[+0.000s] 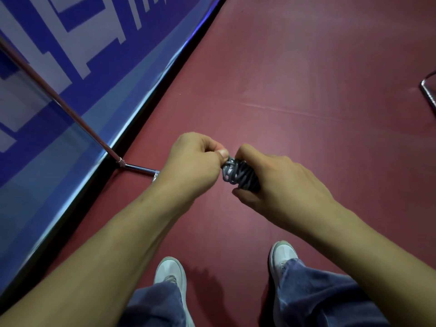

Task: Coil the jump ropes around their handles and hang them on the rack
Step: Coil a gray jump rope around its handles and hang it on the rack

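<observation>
Just hands (236,171), open floor (306,79) beyond.

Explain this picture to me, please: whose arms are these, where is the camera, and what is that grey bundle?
There is no machine here. One camera, worn on a person's head, looks forward and down, so you see their own bare arms, jeans and pale shoes from above.

The right hand wraps around a grey jump rope, already wound into a tight bundle; the handles under the coils are hidden. The left hand pinches the rope at the bundle's near end with thumb and forefinger, probably tucking or tightening the last turn, though I cannot be sure.

Below is a dark red floor. On the left stands a blue and white banner, with a shiny metal pole slanting down to a foot on the floor beside it. Another metal piece shows at the right edge. Whether either belongs to the rack I cannot tell.
</observation>
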A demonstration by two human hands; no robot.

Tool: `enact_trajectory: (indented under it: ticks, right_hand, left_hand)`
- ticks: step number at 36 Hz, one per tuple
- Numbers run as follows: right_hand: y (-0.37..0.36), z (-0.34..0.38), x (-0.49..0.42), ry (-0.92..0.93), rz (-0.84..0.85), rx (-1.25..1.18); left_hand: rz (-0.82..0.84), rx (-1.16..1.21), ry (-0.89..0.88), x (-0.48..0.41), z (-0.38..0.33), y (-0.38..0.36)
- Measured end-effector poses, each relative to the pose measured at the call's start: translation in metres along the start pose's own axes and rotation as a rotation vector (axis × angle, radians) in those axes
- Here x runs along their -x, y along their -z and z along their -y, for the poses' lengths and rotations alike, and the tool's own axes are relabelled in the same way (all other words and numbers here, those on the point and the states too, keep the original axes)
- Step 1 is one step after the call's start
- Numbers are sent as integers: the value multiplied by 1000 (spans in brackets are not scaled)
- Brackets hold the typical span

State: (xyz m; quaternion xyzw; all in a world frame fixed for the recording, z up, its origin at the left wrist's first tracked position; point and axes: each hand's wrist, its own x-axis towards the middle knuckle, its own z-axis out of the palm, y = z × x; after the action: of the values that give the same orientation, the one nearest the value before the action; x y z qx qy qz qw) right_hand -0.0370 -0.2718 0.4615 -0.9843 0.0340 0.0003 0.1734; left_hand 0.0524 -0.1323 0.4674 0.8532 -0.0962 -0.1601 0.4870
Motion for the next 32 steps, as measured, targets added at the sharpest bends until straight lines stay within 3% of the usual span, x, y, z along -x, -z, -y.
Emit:
enact_trajectory:
  ticks: [4, 7, 11, 16, 19, 26, 32]
  right_hand:
    - [-2, 1, -4, -31, -2, -71]
    - [-3, 2, -6, -111, 85, -318]
    - [6, 2, -5, -215, 295, -728]
    - [14, -1, -5, -214, 401, -863]
    - [12, -1, -3, -223, 449, -910]
    - [5, 1, -3, -164, 358, -1028]
    - [-8, 13, -5, -85, 104, -1007]
  left_hand:
    - [-124, -142, -114, 2, -4, -3]
    - [-195, -189, -242, 6, -8, -4]
    - [-171, -114, -443, 10, -11, 3]
    - [-153, -93, -548, 16, -19, 11]
    - [-99, -82, -525, 12, -16, 15]
    - [-21, 171, -413, 3, -14, 28]
    - [-105, 305, -371, 3, -24, 36]
